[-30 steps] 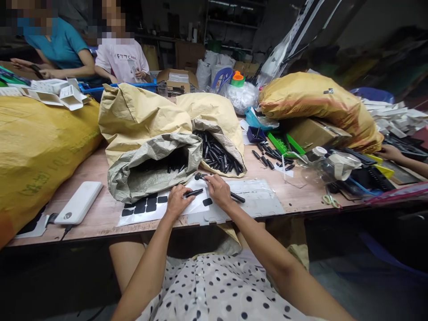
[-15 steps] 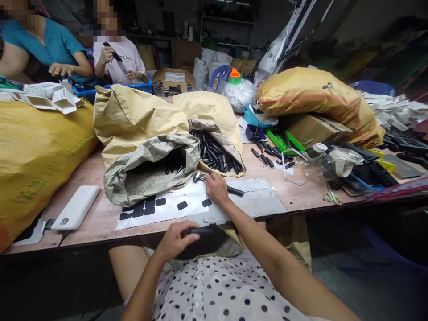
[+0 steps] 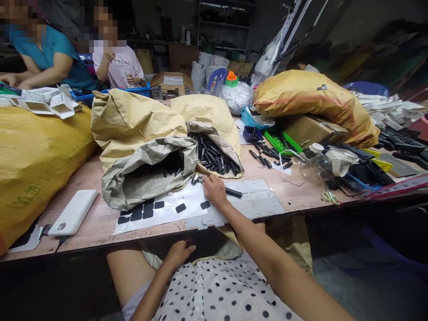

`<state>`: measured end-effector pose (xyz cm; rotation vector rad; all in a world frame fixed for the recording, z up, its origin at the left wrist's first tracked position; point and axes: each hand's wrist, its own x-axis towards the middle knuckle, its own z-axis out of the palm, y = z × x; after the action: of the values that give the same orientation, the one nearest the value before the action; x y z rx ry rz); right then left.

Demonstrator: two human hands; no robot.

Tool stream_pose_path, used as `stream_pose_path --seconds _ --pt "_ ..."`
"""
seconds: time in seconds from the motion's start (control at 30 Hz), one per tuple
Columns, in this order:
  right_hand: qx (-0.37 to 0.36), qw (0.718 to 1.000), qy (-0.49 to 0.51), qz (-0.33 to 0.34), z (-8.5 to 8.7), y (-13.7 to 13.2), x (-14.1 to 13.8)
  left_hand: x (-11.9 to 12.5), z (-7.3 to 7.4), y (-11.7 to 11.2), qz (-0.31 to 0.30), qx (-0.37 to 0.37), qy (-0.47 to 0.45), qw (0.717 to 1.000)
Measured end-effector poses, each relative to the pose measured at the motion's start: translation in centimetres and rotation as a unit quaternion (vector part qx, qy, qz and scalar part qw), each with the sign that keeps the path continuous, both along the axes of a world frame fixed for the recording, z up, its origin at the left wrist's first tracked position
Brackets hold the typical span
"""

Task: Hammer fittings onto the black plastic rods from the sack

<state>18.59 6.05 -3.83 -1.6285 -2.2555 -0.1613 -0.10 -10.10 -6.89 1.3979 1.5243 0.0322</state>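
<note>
My right hand (image 3: 214, 189) is wrapped round a small hammer (image 3: 233, 192). Its metal head juts out to the left and the black handle to the right, over a flat grey board (image 3: 257, 200) at the table's front edge. My left hand (image 3: 179, 255) is low over my lap, at the dark mouth of a sack (image 3: 214, 244). Its fingers look curled, and whatever they hold is lost against the black. A white sheet (image 3: 167, 218) with several black rounded-square stickers (image 3: 181, 208) lies left of the hammer.
Two open sacks, one wide-mouthed (image 3: 147, 178) and one with black cylindrical parts (image 3: 217, 156), lie beyond my hands. A white power bank (image 3: 73, 212) is left. Scissors (image 3: 330, 196), a green tray (image 3: 282, 141) and a plastic jar (image 3: 331, 167) are right. Two co-workers sit across, far left.
My left hand has dropped toward the sack on my lap; the black piece seen in it earlier no longer shows clearly. My right hand keeps the hammer in place. A co-worker's raised black piece has gone from view.
</note>
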Motion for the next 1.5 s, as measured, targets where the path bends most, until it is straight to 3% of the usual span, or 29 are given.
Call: stream_pose_path --seconds 0.1,0.17,0.23,0.33,0.4,0.47,0.53,0.6,0.8,1.13,1.5 --pt "0.001 1.000 -0.001 -0.001 0.0 -0.1 0.0 -0.2 3.9 0.5 -0.109 -0.002 -0.141 0.984" --pt "0.002 1.000 -0.003 -0.002 0.0 -0.1 0.0 -0.4 6.7 1.7 -0.131 -0.001 -0.231 0.964" --pt "0.002 1.000 -0.004 -0.003 0.0 -0.2 0.0 -0.8 9.0 4.1 -0.076 0.052 -0.277 0.957" --pt "0.002 1.000 -0.004 -0.004 0.0 -0.2 -0.1 -1.8 10.6 9.3 0.112 0.235 -0.226 0.939" --pt "0.002 1.000 -0.001 -0.001 0.0 -0.1 -0.2 -2.5 10.4 13.1 0.242 0.330 -0.125 0.904" --pt "0.000 1.000 0.001 0.002 0.0 -0.1 -0.3 -3.0 9.7 16.2 0.326 0.362 -0.006 0.873" --pt "-0.003 1.000 0.001 0.003 0.1 -0.1 -0.4 -3.1 9.0 18.4 0.349 0.360 0.084 0.861" --pt "-0.008 1.000 0.002 0.001 0.2 -0.1 -0.4 -2.9 8.4 19.4 0.335 0.350 0.140 0.864" --pt "-0.026 1.000 0.000 -0.004 0.6 -0.3 -0.4 -2.5 7.7 19.4 0.329 0.323 0.213 0.861" --pt "-0.030 1.000 -0.001 -0.006 0.8 -0.3 -0.5 -3.5 6.5 19.7 0.291 0.374 0.203 0.857" --pt "-0.039 0.999 0.002 -0.007 1.0 -0.4 -0.5 -2.9 7.9 19.4 0.290 0.332 0.221 0.870"
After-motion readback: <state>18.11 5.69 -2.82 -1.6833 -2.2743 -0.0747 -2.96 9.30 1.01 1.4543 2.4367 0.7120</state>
